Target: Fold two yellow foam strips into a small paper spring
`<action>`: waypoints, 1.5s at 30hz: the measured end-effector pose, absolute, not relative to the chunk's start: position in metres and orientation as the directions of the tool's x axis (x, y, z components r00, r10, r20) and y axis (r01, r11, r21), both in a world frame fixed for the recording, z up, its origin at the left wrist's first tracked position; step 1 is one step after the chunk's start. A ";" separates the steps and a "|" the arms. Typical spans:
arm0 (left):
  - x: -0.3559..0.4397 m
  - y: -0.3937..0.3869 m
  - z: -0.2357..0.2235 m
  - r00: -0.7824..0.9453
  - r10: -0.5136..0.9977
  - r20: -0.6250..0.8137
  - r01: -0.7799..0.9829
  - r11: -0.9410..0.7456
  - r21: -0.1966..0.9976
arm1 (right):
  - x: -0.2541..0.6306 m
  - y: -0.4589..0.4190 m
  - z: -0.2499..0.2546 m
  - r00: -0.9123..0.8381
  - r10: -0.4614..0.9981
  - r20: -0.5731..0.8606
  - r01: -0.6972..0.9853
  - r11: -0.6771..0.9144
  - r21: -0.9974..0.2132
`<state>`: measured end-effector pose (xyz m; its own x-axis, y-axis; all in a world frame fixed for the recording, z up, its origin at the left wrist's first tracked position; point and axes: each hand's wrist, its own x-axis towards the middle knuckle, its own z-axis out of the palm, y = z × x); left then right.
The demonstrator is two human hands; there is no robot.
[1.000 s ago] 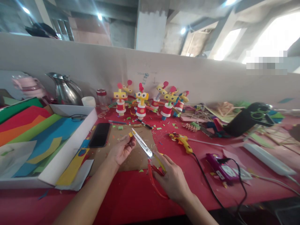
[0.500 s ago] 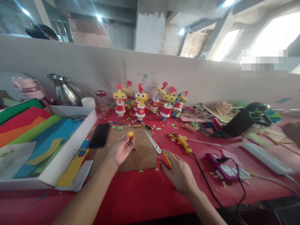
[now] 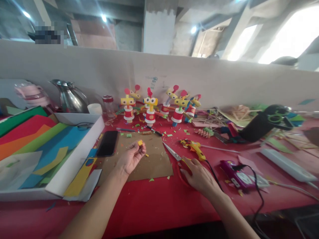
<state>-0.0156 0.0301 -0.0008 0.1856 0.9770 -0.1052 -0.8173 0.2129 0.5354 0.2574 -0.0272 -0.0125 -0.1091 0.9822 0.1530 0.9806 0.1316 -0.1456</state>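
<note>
A small piece of folded yellow paper is pinched in the fingertips of my left hand, just above the brown cardboard. My right hand is over the handles of a pair of scissors, its fingers around the yellow and red grips. The scissors' blades are together and point up and to the left, past the cardboard's right edge. Beyond the blades lies a yellow glue gun. Small paper scraps are strewn over the cardboard.
Several paper-cup robot figures stand at the back wall. A white box of coloured sheets is on the left, beside a black phone. To the right are a purple power socket, cables and a white power strip.
My right hand has moved right with the scissors, off the cardboard onto the red table surface. My left hand keeps its pinch on the yellow paper, nearly in place.
</note>
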 end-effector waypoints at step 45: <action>-0.006 0.023 -0.003 0.086 0.991 -0.107 -0.489 0.136 0.862 | 0.137 0.021 -0.019 -0.108 0.850 0.515 0.260 0.524 -0.811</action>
